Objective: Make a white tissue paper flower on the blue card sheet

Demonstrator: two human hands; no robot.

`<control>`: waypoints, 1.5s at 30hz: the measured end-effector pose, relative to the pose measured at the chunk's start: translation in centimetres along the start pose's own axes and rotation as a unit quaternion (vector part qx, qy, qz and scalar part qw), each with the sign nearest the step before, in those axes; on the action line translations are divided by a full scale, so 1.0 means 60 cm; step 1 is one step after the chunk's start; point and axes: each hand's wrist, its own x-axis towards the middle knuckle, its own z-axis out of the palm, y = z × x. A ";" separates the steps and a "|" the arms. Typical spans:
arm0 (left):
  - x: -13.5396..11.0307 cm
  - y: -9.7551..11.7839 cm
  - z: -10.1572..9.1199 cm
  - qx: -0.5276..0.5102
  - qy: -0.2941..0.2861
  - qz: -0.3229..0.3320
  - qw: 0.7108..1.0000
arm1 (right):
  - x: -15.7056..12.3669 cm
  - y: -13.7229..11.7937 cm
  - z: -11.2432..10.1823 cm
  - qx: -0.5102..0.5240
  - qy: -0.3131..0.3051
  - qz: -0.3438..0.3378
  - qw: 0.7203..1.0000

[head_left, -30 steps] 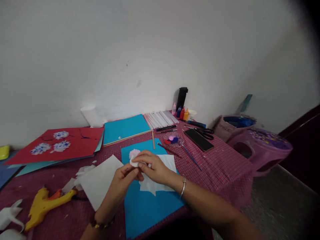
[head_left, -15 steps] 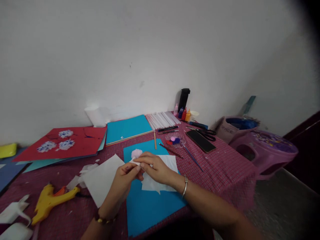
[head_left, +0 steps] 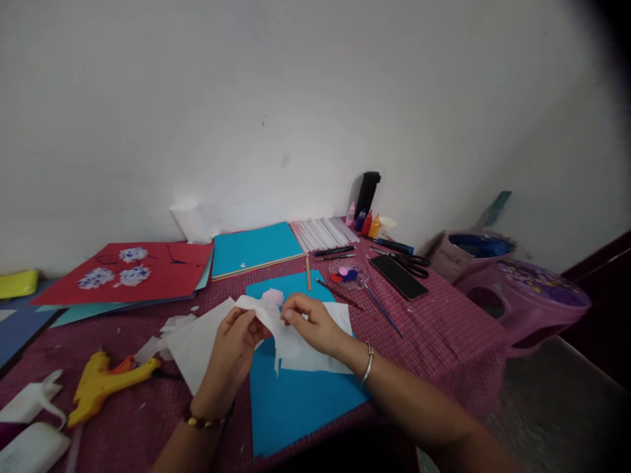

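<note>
My left hand (head_left: 235, 341) pinches a sheet of white tissue paper (head_left: 266, 316) between thumb and fingers, and the sheet hangs down with a ragged edge. Close to that edge, my right hand (head_left: 313, 323) has its fingers curled into a pinch; what is in it, if anything, is too small to make out. Just beyond the hands, a pale pink crumpled paper puff (head_left: 273, 297) lies on the blue paper sheet (head_left: 300, 414). Another white sheet (head_left: 315, 351) lies under my right hand, and a folded white sheet (head_left: 192, 348) is left of my left hand.
A yellow glue gun (head_left: 106, 384) lies at left, near red paper (head_left: 167, 282) bearing white-and-blue puffs. Toward the right are a paint palette (head_left: 349, 276), brushes, a phone (head_left: 398, 276), scissors (head_left: 411, 263) and paint bottles (head_left: 367, 223). A pink stool (head_left: 532, 309) stands beside the table.
My hands were together over a small bunched piece of white tissue. Now they are slightly apart, and the tissue spreads out and hangs from my left hand. The view has shifted slightly.
</note>
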 end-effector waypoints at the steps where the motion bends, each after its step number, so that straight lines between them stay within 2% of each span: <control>1: 0.002 0.000 -0.002 -0.007 0.010 0.000 1.000 | -0.001 -0.001 0.000 -0.010 -0.016 -0.009 1.000; 6: 0.007 -0.006 -0.005 -0.025 0.044 0.012 0.999 | -0.010 -0.014 -0.001 -0.123 -0.144 -0.050 0.981; 8: 0.007 -0.008 -0.004 -0.030 0.050 0.015 0.998 | -0.014 -0.020 0.004 -0.193 -0.170 -0.053 0.965; 12: 0.006 -0.007 -0.003 -0.033 0.064 0.025 0.997 | -0.020 -0.023 0.020 -0.279 -0.142 -0.069 0.947; 16: 0.006 -0.007 -0.003 -0.026 0.066 0.028 0.997 | -0.023 -0.016 0.031 -0.273 -0.092 -0.088 0.954; 18: 0.006 -0.008 -0.005 -0.016 0.055 0.026 0.998 | -0.022 -0.012 0.031 -0.230 -0.072 -0.075 0.968; 20: 0.005 -0.007 -0.005 -0.004 0.037 0.027 0.999 | -0.018 -0.007 0.028 -0.162 -0.046 -0.035 0.985; 23: -0.003 0.004 -0.004 0.002 -0.002 0.042 0.999 | -0.011 -0.003 0.019 0.001 -0.019 0.051 0.999; 25: -0.011 0.017 -0.002 -0.004 -0.050 0.062 0.997 | -0.008 -0.002 0.012 0.152 -0.049 0.112 0.981; 28: -0.025 0.034 -0.003 0.021 -0.128 0.111 0.985 | -0.005 -0.002 0.005 0.335 -0.107 0.178 0.919; 31: -0.033 0.035 -0.006 0.122 -0.147 0.162 0.968 | -0.005 -0.002 0.004 0.396 -0.126 0.200 0.887; 33: -0.034 0.028 -0.006 0.209 -0.142 0.152 0.956 | -0.004 0.000 0.005 0.400 -0.140 0.208 0.882; 35: -0.033 0.019 -0.003 0.281 -0.125 0.115 0.945 | -0.003 0.003 0.003 0.384 -0.143 0.203 0.889; 38: -0.028 0.007 -0.001 0.330 -0.097 0.079 0.936 | 0.002 0.005 -0.002 0.325 -0.117 0.182 0.921; 42: -0.022 -0.005 -0.004 0.358 -0.084 0.084 0.926 | 0.006 0.000 -0.003 0.188 -0.040 0.130 0.973; 45: -0.020 -0.011 -0.006 0.387 -0.079 0.101 0.913 | 0.003 -0.006 0.003 0.088 0.009 0.089 0.992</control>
